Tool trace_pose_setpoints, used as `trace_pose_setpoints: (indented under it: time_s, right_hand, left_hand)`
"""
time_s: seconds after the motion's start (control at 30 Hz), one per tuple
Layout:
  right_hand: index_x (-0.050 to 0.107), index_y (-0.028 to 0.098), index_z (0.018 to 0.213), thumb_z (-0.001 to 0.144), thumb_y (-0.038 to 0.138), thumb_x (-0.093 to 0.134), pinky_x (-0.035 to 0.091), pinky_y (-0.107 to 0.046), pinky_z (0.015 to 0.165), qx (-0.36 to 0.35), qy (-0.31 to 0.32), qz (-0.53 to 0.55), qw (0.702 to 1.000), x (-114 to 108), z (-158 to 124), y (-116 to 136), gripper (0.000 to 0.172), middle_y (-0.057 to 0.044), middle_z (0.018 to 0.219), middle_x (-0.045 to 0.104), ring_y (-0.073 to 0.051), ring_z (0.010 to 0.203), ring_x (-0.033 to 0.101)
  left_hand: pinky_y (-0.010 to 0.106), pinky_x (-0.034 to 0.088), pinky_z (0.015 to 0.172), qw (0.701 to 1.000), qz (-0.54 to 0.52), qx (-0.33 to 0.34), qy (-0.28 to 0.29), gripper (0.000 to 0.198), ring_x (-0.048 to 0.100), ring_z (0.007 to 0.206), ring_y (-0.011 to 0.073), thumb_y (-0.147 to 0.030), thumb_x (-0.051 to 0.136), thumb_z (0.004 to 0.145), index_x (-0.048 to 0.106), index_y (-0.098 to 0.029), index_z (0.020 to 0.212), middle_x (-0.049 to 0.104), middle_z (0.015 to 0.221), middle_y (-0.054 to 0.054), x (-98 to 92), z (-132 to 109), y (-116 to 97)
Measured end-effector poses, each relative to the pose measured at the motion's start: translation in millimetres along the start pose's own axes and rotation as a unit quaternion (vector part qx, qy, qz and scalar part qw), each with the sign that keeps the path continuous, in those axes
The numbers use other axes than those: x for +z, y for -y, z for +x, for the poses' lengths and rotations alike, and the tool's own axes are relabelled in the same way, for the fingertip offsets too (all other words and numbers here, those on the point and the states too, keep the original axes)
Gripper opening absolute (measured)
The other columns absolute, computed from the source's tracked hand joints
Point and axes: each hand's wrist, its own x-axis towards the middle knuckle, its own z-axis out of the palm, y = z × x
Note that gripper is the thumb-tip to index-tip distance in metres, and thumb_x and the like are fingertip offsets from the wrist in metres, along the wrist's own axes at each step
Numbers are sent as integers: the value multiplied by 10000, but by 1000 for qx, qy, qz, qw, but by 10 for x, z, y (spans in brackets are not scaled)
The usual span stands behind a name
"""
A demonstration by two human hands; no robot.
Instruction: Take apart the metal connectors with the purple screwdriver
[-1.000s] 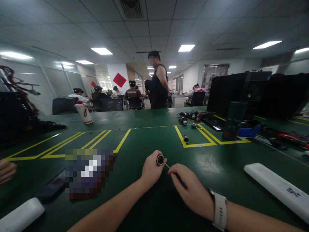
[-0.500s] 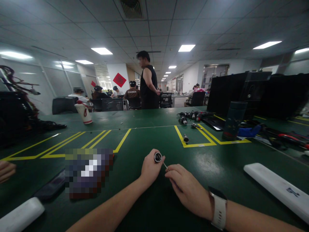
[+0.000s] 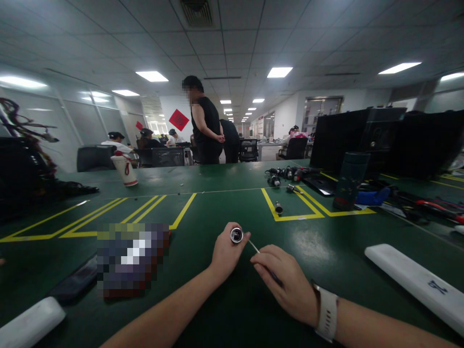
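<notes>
Down there I've got a cup (image 3: 125,170) standing back left on the table (image 3: 210,208), a phone (image 3: 74,280) nearer, a connector (image 3: 278,208) inside the taped outline (image 3: 286,219) beyond the right hand (image 3: 284,273), and, farther right, a bottle (image 3: 350,182) before a case (image 3: 348,133)!

A green table (image 3: 217,205) carries a white cup (image 3: 125,170), a dark bottle (image 3: 350,182) and a metal fitting (image 3: 278,208).

The lone head-worn view looked forward and down from close behind the left hand (image 3: 226,251) and right hand (image 3: 284,280), across the worktop (image 3: 221,205), ceiling (image 3: 297,34) included.
</notes>
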Motion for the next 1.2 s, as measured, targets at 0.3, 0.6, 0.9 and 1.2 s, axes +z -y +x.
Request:
trace_pose_setpoints:
  time_s: [0.3, 0.6, 0.9, 1.2]
  right_hand:
    - [551, 204, 937, 709, 69, 614, 504, -340, 726, 98, -4, 27, 995, 76, 87, -53, 272, -51, 1016, 533, -189, 853, 559]
    - [552, 178, 1014, 680, 34, 586, 480, -376, 845, 34, -8, -30, 999, 86, 102, -140, 366, -78, 1053, 576, -221, 963, 551]
    - [579, 133, 978, 774, 187, 532, 464, -336, 827, 166, -148, -244, 944, -374, 255, -961, 216, -108, 1032, 573, -216, 917, 563]
    - [640, 151, 855, 740, 107, 529, 452, -301, 765, 281, -64, -275, 917, -496, 298, -1639, 165, -94, 960, 600, -220, 865, 586]
  left_hand:
    - [277, 448, 689, 967, 105, 73, 222, 308, 623, 824, 193, -143, 554, 716, 500, -240, 1004, 666, 910, 8, -47, -99, -158]
    - [354, 468, 805, 946, 182, 90, 252, 457, 620, 925, 232, -110, 511, 724, 433, -209, 1164, 647, 1040, 71, 4, -116, -158]
    - [437, 412, 950, 938, 175, 147, 262, 605, 435, 1213, 255, -194, 534, 785, 291, -298, 1329, 280, 1464, 32, -85, -158, -303]
    - [399, 430, 891, 933, 166, 145, 284, 400, 498, 1102, 221, -211, 491, 823, 468, -250, 1220, 529, 1256, 49, -80, -135, -322]
